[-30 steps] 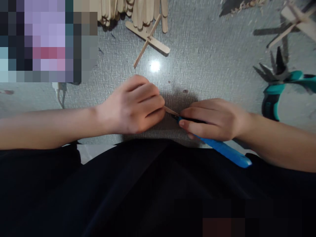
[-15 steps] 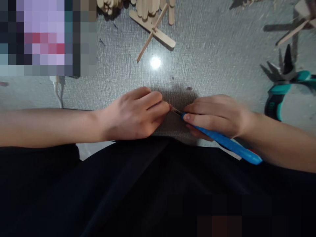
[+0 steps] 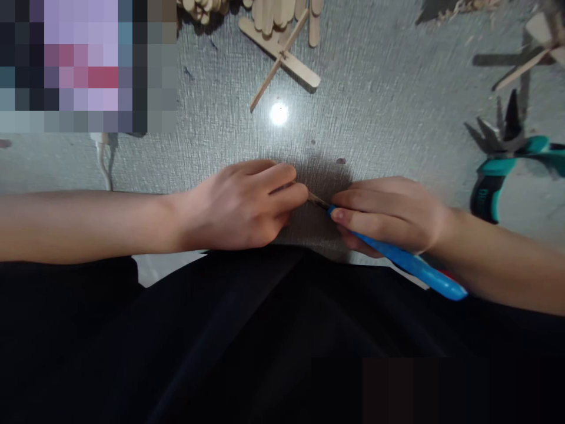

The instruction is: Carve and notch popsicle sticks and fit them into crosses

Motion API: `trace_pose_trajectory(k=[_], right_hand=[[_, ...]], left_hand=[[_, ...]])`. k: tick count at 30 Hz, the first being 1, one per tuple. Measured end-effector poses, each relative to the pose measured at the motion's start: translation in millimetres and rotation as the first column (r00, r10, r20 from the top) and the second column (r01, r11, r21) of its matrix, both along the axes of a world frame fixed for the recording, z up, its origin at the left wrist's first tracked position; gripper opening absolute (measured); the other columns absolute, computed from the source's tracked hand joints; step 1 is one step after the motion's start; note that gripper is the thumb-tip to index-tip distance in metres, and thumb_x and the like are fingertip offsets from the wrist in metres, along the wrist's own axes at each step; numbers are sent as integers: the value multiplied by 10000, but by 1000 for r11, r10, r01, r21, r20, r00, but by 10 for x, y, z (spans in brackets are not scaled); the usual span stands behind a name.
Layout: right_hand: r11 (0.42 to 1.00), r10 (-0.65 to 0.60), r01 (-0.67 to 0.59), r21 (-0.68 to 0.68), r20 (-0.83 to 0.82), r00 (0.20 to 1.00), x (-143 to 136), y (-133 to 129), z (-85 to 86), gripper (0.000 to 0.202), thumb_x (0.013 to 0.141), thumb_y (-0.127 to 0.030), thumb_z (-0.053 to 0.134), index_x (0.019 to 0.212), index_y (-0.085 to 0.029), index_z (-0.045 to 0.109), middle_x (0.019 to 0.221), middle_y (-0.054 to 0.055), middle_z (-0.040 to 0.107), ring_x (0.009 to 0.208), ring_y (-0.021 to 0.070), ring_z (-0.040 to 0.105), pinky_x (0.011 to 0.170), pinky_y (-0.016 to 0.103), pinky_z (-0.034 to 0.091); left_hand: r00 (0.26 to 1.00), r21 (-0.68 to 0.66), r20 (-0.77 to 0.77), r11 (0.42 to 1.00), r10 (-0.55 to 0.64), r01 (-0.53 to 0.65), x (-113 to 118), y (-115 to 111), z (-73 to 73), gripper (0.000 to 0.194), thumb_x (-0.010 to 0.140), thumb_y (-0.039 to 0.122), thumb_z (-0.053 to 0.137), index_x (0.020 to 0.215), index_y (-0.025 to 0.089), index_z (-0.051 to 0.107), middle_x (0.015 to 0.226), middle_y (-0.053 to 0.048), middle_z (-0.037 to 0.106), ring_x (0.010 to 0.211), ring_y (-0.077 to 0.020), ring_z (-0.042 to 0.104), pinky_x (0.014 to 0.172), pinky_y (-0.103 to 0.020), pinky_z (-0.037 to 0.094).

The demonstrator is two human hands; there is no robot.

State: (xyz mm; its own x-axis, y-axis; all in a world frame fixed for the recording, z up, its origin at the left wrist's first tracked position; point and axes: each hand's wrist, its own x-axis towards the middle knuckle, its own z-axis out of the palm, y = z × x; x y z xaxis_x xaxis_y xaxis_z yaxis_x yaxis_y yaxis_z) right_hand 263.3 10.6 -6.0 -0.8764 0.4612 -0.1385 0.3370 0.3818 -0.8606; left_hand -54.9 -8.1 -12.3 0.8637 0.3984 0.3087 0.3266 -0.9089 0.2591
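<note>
At the near edge of the table, my left hand (image 3: 247,203) is closed, its fingertips pinching a thin light-brown piece (image 3: 312,196) that looks like wood. Most of that piece is hidden by the fingers. My right hand (image 3: 392,215) wraps round a blue-handled hand tool (image 3: 408,262) with a dark metal end. The tool's handle slants down to the right under the palm, with a bit of red beside it. Its metal end meets the thin piece in the small gap between my hands; whether its jaws grip the piece, I cannot tell.
Craft sticks (image 3: 273,15) lie heaped at the back. In front of them is a crossed pair of sticks (image 3: 302,73). Pliers with black and teal handles (image 3: 494,168) lie open at right, below another stick assembly (image 3: 536,50). A white cable (image 3: 103,159) runs at left.
Both hands and the tool keep nearly the same pose and grip. The whole view has shifted slightly, and the hands sit a little lower and further right.
</note>
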Motion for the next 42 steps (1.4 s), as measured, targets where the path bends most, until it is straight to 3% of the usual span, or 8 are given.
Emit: trace_pose_trajectory(k=[11,15,22,26,31,35,39,42], right_hand=[[997,21,-20,72,-19,1000,55,-35,-37,305,1179,-266,598,895,-236,704,846,22,749,718,173,694,676,298,541],[997,24,-22,67,-23,999,32,-19,-15,321,1180,-271,594,874,-250,686,806,16,744,697,180,692,648,306,563],[985,26,-16,172,-53,998,-1,14,23,328,1185,-228,548,888,-249,687,782,8,730,678,173,681,647,307,566],[897,90,-72,435,-21,996,35,-14,-4,256,1197,-318,575,1021,-242,745,903,40,787,761,204,716,644,332,539],[770,14,25,637,-56,998,-9,-120,-63,259,1199,-237,551,992,-221,707,904,42,799,735,190,690,618,333,509],[638,124,47,769,-163,979,-40,-113,-105,199,1138,-134,637,966,-219,684,921,49,806,737,192,685,604,325,510],[643,167,1,766,-142,976,-1,-46,-123,179,1185,-164,576,1064,-209,701,928,53,782,771,197,704,620,318,538],[661,188,-15,751,-147,971,21,-24,-144,105,1190,-199,610,1147,-219,703,950,34,772,806,195,719,643,311,562]], left_hand=[[1000,32,13,999,27,-27,7,15,39,258,1096,194,692,838,195,702,970,-34,750,944,-198,727,732,-334,601],[997,15,-71,1000,25,-24,-6,12,43,183,1099,149,659,947,196,748,963,-26,750,982,-193,758,751,-331,611],[999,-1,-11,1000,30,-30,18,24,34,143,1114,162,656,1000,176,741,938,-23,738,945,-203,746,714,-351,589],[997,142,74,989,26,-36,0,144,-34,251,1149,373,693,1028,161,756,878,-32,727,829,-204,678,676,-363,568],[999,260,14,964,52,-54,-37,217,-41,240,1134,279,700,905,209,701,914,-14,783,876,-173,709,718,-344,535],[995,184,82,982,-53,37,-25,204,-36,203,1110,265,712,927,177,717,928,-40,779,877,-191,717,730,-374,546],[975,78,159,987,-154,143,-4,232,-138,199,1088,224,719,903,192,653,939,-28,744,896,-187,708,796,-372,544],[978,-6,191,996,-86,88,-18,253,-228,267,1103,406,741,992,170,686,1053,-74,740,991,-226,723,878,-404,556]])
